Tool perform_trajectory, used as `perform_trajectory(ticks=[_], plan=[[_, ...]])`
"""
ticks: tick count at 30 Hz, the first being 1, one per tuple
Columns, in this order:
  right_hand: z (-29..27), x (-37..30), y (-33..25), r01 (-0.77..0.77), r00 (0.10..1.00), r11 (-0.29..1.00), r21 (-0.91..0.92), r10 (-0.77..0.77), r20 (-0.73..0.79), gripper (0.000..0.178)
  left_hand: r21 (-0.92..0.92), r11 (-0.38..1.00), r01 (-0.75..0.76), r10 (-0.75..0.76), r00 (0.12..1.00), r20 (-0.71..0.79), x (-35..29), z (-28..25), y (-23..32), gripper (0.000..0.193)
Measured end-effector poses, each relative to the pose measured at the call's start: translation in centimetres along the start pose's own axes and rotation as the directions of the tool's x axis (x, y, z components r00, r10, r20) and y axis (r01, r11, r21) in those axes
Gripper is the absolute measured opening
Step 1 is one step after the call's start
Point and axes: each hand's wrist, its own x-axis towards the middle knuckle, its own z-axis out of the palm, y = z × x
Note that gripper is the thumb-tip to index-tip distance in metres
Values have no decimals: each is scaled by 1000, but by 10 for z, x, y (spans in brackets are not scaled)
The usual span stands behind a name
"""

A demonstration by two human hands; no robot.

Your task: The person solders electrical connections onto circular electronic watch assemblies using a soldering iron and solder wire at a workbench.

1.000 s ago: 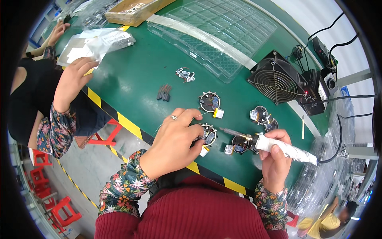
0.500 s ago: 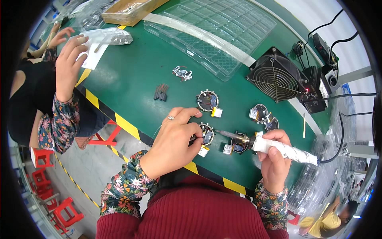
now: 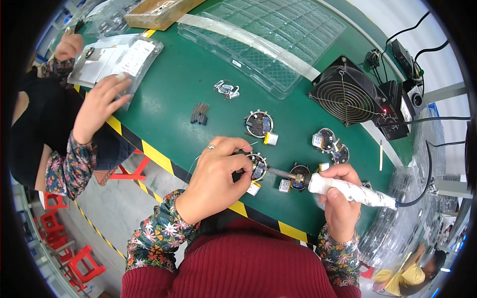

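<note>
My left hand (image 3: 214, 175) is closed, with a thin solder wire (image 3: 249, 145) poking out past the index finger. Its thumb and fingertip pinch at the left edge of a round circuit board (image 3: 259, 167), where a small dark part is mostly hidden. In my right hand (image 3: 343, 201) is a soldering iron (image 3: 354, 192) with a white wrapped handle. The iron's tip reaches the right edge of that board, though exact contact is too small to tell. A silver battery pouch (image 3: 253, 187) lies just below the board. Another round board (image 3: 298, 178) sits under the iron's shaft.
More round boards (image 3: 259, 124) lie behind and right (image 3: 325, 140). Dark connectors (image 3: 199, 114) and small white parts (image 3: 227, 90) are farther back. A black fan (image 3: 345, 92) stands at right, before a clear plastic tray (image 3: 263, 44). At left, a co-worker's hand (image 3: 102, 107) touches a plastic bag (image 3: 141, 62).
The soldering iron has moved left, bringing its tip to the board by my left hand. More solder wire shows. The co-worker's hand came down, and the bag with papers now lies flat.
</note>
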Motion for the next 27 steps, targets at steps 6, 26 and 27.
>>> perform_trajectory(ticks=[6, 26, 27], plan=[[-4, -2, -2, -8, 992, 1000, 2, 8, 125, 24, -12, 1000, -11, 11, 1000, -8, 1, 0, -1, 8], [2, 4, -12, 112, 956, 959, -262, -32, 291, 24, -3, 999, -46, 46, 999, 0, 1, 0, -2, 7], [2, 4, -11, 109, 957, 961, -255, -32, 290, 24, -3, 999, -45, 45, 999, -2, 1, 0, -2, 7]])
